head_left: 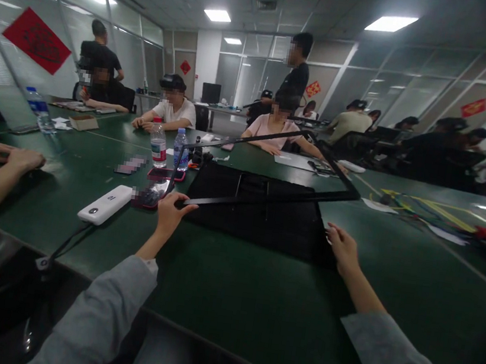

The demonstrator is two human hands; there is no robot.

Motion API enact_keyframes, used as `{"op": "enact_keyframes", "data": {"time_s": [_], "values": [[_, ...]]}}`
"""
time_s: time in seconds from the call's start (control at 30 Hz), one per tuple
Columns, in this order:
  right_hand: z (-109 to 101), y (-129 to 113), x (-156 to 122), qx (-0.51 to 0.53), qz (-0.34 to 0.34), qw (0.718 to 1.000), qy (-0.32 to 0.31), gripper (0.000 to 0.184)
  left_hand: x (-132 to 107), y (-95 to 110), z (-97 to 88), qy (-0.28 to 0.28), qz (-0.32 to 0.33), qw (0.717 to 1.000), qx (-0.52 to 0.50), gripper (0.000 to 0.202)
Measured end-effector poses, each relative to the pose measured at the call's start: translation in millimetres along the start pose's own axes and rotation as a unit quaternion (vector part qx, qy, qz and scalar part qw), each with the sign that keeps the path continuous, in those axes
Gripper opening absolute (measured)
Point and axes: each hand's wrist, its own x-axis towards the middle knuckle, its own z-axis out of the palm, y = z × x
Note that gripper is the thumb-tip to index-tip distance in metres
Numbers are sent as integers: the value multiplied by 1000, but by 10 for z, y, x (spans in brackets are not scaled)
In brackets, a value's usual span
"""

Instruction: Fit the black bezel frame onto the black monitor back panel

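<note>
- Basically, one frame [286, 197] in play: black, rectangular, hollow, held tilted above the panel [241, 225]; can't tell if any side touches it.
- Handling, best guess: light for its size, fairly stiff, though the thin bars could twist if carried by one corner; smooth finish may slip a bit.
- Hold, I'd say: opposite bars or two corners, one per hand; go easy mid-bar.
- Left hand [171, 211]: fingers and thumb pinching the frame at its near left corner, just by the panel's left edge; opening only about as wide as the bar.
- Right hand [344, 249]: off the frame, at the panel's right edge, fingers half curled; can't tell whether they grip the panel or only brush it.
- Panel: black, lying flat on the table [220, 286].
- Around: power bank [105, 204] left of the panel, cables [418, 211] well right of it.
</note>
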Motion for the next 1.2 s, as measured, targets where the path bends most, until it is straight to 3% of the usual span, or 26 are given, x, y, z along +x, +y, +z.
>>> {"op": "enact_keyframes", "data": {"time_s": [0.1,0.23,0.43,0.6,0.73,0.9,1.07,1.2], "values": [[-121,3,38,111,78,990,-40,62,0,18,36,1,39,998,53,39],[-289,-252,4,259,132,951,-110,71,-54,58,73,-29,101,991,87,37],[-275,-462,-44,276,123,944,-130,38,-105,62,86,-82,145,982,87,37],[-297,-314,-49,129,94,986,-46,55,-63,33,82,-90,126,984,86,38],[-211,-188,-62,8,41,998,-43,64,-55,10,115,-123,89,986,72,39],[-143,-145,-111,-99,-46,994,1,58,-66,-59,178,-184,69,977,80,37],[-108,-125,-184,-188,-146,971,22,48,-69,-71,190,-229,72,968,77,36],[-58,-47,-176,-213,-164,963,28,50,-66,-57,190,-236,78,967,65,33]]}}
